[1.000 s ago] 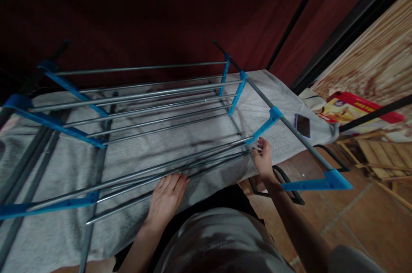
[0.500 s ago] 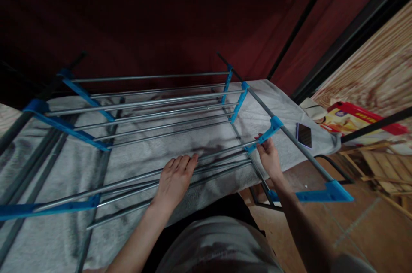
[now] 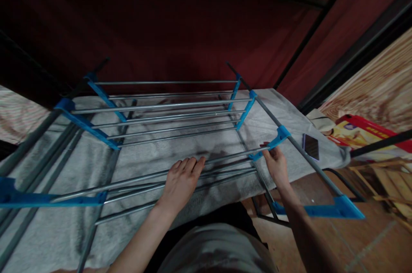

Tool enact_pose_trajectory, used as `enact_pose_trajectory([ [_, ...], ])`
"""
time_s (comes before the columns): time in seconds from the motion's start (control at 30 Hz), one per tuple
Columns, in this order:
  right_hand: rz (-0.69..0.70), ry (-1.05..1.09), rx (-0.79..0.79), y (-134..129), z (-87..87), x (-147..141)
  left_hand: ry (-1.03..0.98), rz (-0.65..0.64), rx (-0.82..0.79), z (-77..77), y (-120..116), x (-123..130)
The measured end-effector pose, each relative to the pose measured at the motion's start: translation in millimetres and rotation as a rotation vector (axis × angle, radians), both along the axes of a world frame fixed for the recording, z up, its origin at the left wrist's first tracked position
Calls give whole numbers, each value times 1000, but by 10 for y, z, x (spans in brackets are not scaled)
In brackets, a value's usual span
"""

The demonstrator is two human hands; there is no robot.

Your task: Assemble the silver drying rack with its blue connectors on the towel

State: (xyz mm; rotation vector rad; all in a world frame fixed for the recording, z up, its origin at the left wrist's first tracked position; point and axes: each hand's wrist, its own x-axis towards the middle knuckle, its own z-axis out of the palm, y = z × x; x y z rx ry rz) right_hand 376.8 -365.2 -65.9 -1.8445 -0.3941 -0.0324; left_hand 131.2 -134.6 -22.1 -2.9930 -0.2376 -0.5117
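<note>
Left hand (image 3: pixel 185 177) grasping metal rod (image 3: pixel 138 179) near mid-length; right hand (image 3: pixel 276 164) gripping blue bracket (image 3: pixel 279 137) at rod's right end.

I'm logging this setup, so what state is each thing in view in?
Left hand: fingers curled over the front rod.
Right hand: fingers at the right bracket.
Front rod: left end at the left bracket.
Lowest rod: left end free of any bracket.
Phone: lying flat, screen dark.
Gray blanket: spread out, wrinkled.
Red-and-yellow box: open or closed, can't tell.
</note>
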Motion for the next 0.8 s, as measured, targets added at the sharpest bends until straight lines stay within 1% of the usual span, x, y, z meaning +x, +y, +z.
enact_pose_trajectory([
  [0.17, -32, 10, -45, 5, 43, -12, 4, 8, -12, 3, -3, 10],
  [0.37, -28, -5, -76, 9, 62, -37, 31, 0, -17, -20, 18, 23],
  [0.53, -70, -46, -157, 5, 57, -61, 42, -24, -26, 0, 26, 25],
  [0.67, -68, -68, -175, 25, 79, -79, 54, -14, -43, 8, 31, 44],
  [0.73, -67, -76, -194, 10, 86, -105, 62, -5, -54, 21, 9, 43],
  [0.8, -89, -85, -251, -45, 71, -129, 66, -7, -77, 50, -35, 32],
])
